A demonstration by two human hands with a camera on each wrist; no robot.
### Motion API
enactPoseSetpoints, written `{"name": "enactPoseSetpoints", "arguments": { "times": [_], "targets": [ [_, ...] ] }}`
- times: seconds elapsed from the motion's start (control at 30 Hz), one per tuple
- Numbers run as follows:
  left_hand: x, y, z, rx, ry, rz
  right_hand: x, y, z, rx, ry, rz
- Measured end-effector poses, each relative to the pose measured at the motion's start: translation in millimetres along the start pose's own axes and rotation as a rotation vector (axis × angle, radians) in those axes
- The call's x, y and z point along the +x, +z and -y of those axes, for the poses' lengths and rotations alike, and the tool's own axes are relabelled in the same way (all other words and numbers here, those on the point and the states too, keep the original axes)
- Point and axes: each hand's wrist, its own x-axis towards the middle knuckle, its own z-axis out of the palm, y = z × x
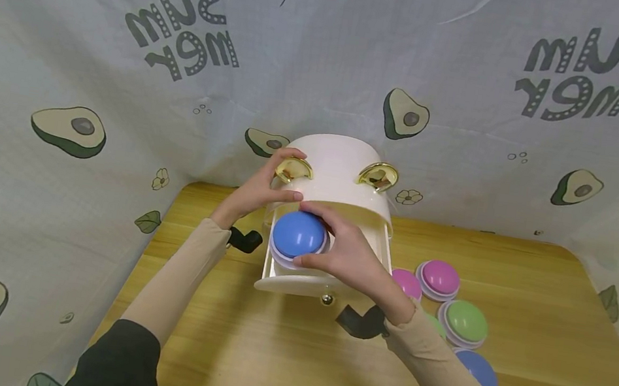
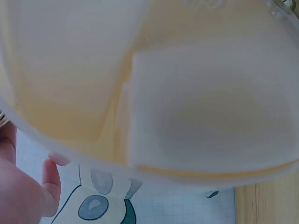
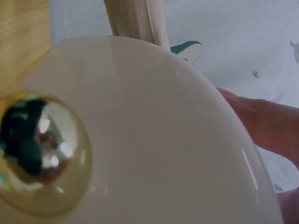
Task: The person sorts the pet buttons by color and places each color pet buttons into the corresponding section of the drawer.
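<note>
My right hand [image 1: 351, 252] grips a blue domed push button with a pale lilac base [image 1: 299, 234], thumb at its near side and fingers at its far side. The button is over the left part of a pulled-out white drawer [image 1: 296, 285]; whether it touches the drawer floor I cannot tell. The drawer belongs to a rounded white box [image 1: 338, 157] with two gold ears [image 1: 378, 176]. My left hand [image 1: 256, 192] holds the box's left side, fingers around the left ear and thumb near the top front edge. Close-up wrist views show the drawer front [image 3: 163, 130] and its gold knob [image 3: 46, 149].
Right of the box, several similar domed buttons lie on the wooden table [image 1: 565, 321]: pink [image 1: 440, 277], green [image 1: 466, 322] and blue [image 1: 477, 369], some partly covered by my right arm. A patterned white cloth [image 1: 328, 57] hangs behind and at the sides.
</note>
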Motion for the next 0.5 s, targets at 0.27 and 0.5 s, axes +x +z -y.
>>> {"name": "enactPoseSetpoints", "arguments": {
  "times": [0.27,0.5],
  "targets": [
    [0.4,0.4,-2.3,0.003,-0.036,0.002,3,0,1,-0.056,-0.011,0.027],
    [-3.5,2.8,-25.4,-0.012,-0.048,0.013,4,-1,-1,-0.119,-0.027,0.069]
  ]
}}
